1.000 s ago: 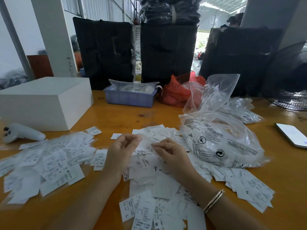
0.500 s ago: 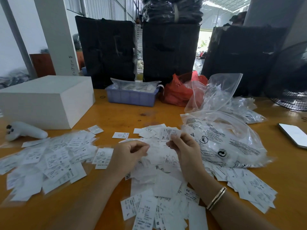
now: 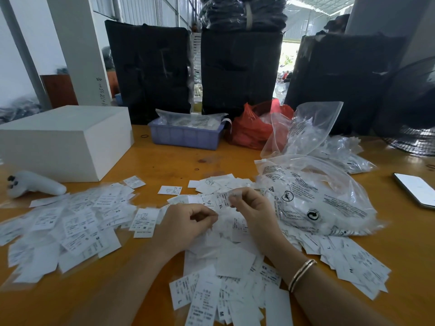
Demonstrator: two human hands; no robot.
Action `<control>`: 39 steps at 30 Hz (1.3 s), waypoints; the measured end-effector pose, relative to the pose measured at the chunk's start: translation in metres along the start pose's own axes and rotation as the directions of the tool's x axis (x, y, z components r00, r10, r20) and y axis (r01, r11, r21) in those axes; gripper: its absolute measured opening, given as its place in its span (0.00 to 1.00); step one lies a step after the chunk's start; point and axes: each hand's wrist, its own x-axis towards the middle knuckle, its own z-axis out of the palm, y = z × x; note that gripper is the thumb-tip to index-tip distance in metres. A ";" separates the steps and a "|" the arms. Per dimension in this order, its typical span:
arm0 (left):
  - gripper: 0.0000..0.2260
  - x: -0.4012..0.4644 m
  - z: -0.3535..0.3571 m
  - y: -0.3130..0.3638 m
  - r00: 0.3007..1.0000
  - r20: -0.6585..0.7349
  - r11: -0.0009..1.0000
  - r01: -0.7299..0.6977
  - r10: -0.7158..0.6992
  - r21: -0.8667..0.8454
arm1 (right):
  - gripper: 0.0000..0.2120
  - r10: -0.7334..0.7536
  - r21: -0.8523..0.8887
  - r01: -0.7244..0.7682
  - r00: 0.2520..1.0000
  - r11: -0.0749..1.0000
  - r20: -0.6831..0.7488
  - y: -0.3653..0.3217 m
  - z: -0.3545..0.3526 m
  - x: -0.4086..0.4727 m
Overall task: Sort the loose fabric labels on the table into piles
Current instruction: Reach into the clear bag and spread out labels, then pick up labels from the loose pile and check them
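One label (image 3: 222,200) marked XL is pinched in the fingertips of the right hand (image 3: 253,209), held just above the middle heap of labels (image 3: 226,267) that spreads from the table's centre toward the near edge. The left hand (image 3: 186,223) is curled close beside it, thumb and fingers nearly together; whether it grips a label cannot be told. Two more spreads of labels lie on the wooden table (image 3: 164,163): a wide pile on the left (image 3: 68,222), showing XS, S and M marks, and a smaller scatter on the near right (image 3: 348,262). They are too many and too overlapped to count. One label (image 3: 170,190) lies alone just beyond the hands. A gold bracelet (image 3: 302,274) circles the right wrist. Right of the hands sits one printed clear bag (image 3: 315,198), stuffed full, with one open clear bag (image 3: 303,128) standing behind it and more crumpled plastic further right. Along the far side are one blue tray (image 3: 186,136), one red bag (image 3: 253,128) and one white box (image 3: 63,140). One white controller (image 3: 35,187) rests at the left, one phone (image 3: 415,189) at the right edge.
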 end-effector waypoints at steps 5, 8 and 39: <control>0.05 0.000 -0.002 -0.001 0.999 0.027 1.000 0.019 -0.019 0.003 | 0.08 -0.009 -0.009 0.009 1.000 1.000 0.009 0.000 0.000 0.000; 0.03 0.000 -0.002 -0.003 0.999 0.026 0.999 0.039 -0.039 0.001 | 0.09 -0.023 -0.078 0.026 0.999 0.997 0.034 -0.002 0.002 -0.001; 0.03 0.002 0.001 0.000 0.960 0.007 0.907 0.267 -0.280 -0.326 | 0.09 0.159 -0.139 -0.127 0.956 0.982 0.247 -0.009 0.003 -0.007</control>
